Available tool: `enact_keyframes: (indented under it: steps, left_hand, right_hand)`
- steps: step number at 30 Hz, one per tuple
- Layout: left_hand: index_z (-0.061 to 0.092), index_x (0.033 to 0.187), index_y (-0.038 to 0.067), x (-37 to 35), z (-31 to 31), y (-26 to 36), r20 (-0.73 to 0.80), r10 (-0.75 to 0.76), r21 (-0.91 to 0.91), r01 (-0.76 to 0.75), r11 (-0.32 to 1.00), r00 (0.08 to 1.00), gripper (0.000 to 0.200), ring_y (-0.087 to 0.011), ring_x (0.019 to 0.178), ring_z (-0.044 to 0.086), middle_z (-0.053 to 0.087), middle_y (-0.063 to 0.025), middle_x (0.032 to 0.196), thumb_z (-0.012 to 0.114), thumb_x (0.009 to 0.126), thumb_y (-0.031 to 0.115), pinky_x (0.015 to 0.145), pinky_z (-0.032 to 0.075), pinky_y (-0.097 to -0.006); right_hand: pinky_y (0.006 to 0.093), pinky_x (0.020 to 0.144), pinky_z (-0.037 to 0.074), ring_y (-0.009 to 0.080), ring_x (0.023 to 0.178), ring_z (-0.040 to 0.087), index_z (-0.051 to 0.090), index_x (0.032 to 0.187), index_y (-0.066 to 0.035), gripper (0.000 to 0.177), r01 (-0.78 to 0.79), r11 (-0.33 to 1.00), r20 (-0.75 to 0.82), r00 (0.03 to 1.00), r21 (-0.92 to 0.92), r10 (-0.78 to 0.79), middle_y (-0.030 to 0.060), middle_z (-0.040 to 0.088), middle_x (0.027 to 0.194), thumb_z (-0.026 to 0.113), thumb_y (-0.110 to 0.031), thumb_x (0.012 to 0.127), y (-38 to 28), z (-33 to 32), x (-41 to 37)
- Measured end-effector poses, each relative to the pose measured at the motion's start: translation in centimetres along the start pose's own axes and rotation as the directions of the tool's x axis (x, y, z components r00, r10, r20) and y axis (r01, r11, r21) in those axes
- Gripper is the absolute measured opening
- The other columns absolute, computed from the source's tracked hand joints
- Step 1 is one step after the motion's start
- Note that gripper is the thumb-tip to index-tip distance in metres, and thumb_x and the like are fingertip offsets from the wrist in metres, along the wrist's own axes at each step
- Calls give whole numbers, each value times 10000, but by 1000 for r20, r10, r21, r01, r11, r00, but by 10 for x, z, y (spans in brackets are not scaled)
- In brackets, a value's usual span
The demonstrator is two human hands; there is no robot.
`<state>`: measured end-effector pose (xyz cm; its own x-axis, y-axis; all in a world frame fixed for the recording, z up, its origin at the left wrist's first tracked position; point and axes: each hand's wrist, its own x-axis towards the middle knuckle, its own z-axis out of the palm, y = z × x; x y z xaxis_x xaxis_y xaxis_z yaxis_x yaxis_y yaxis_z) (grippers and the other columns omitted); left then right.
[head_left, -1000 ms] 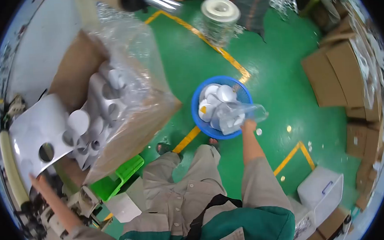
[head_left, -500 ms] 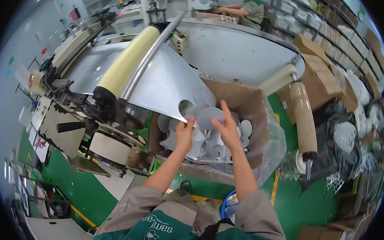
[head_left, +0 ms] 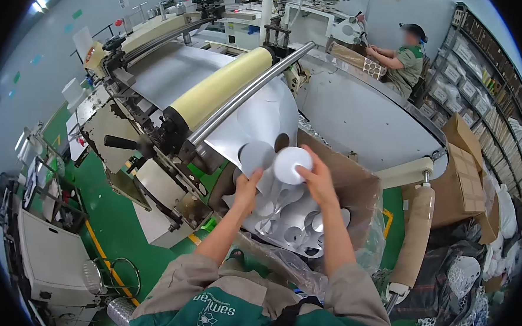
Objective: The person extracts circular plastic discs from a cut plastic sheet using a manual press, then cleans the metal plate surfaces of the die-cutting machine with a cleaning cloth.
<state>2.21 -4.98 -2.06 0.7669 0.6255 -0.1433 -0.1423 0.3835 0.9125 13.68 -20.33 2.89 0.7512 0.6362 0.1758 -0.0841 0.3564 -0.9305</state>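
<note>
Right-hand grip (head_left: 320, 180) pinches a round silvery disc (head_left: 290, 164); left grip (head_left: 247, 190) holds the punched sheet (head_left: 262, 124).

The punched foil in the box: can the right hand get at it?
Probably yes: the right hand is just over the open box, and nothing covers the foil, though it holds a disc.

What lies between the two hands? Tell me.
Head view: a round white disc, touched by the right hand, with punched sheet behind it, reaching the left hand.
</note>
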Motion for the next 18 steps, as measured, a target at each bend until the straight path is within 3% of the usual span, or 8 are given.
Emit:
enact_keyframes:
  steps: [4,6,7,9,13,15,16,18]
  left_hand:
    - [506,1203,14,-12,-3,-20,208,-106,74,92,993,972,405,-97,983,519,568,-26,1098,613,842,164,820,414,-272]
    - [446,1253,31,-12,-2,-3,237,-69,-43,81,996,969,488,-138,1139,473,529,-38,1194,626,838,215,926,398,-303]
    - [425,1249,6,-3,-2,12,131,-157,18,156,988,979,528,-193,1185,456,495,-105,1248,636,833,254,951,393,-344]
    - [413,1241,-13,25,-16,21,-64,-142,-281,118,952,988,571,-231,1158,480,469,-153,1252,651,823,293,944,404,-354]
    - [418,1219,6,43,-26,23,-364,-49,-198,-25,980,930,589,-227,1040,533,512,-128,1166,644,818,374,878,431,-348]
    - [425,1223,42,28,-19,25,-356,195,113,-164,980,914,524,-179,994,539,538,-95,1122,647,826,303,857,430,-317]
    - [426,1223,31,32,-25,20,-239,504,259,-446,857,830,463,-145,958,536,549,-80,1105,621,847,217,835,426,-282]
    - [487,1142,14,32,-27,32,-170,388,-7,-395,919,906,305,-124,913,554,584,-66,1043,565,870,131,807,436,-263]
  right_hand:
    - [256,748,424,110,833,524,637,998,15,329,-352,918,68,927,-182,369,36,609,921,705,-211,769,42,-21,22]
    - [293,769,433,141,885,562,585,1052,-3,310,-340,929,-41,936,147,349,60,608,1012,652,-195,818,51,-65,-1]
    - [334,835,419,172,985,549,520,1154,-20,356,-311,881,-149,912,357,383,61,581,1098,611,-185,852,57,-88,-9]
    - [316,800,424,159,990,524,523,1110,-118,281,-50,732,-301,891,679,340,20,561,1089,618,-202,859,61,-118,-15]
    - [332,914,415,173,1043,535,496,1161,22,336,-80,957,-109,987,278,115,104,565,1115,571,-142,877,11,-37,31]
    - [268,843,413,135,948,549,545,1109,22,326,-40,998,46,998,46,38,57,602,1037,628,-139,838,13,4,60]
    - [263,843,413,120,948,540,549,1108,13,326,-33,998,144,989,-49,39,53,603,1038,634,-139,833,21,19,74]
    - [254,822,423,106,923,540,560,1100,2,319,-37,998,260,964,-51,49,46,609,1011,643,-142,827,30,51,89]
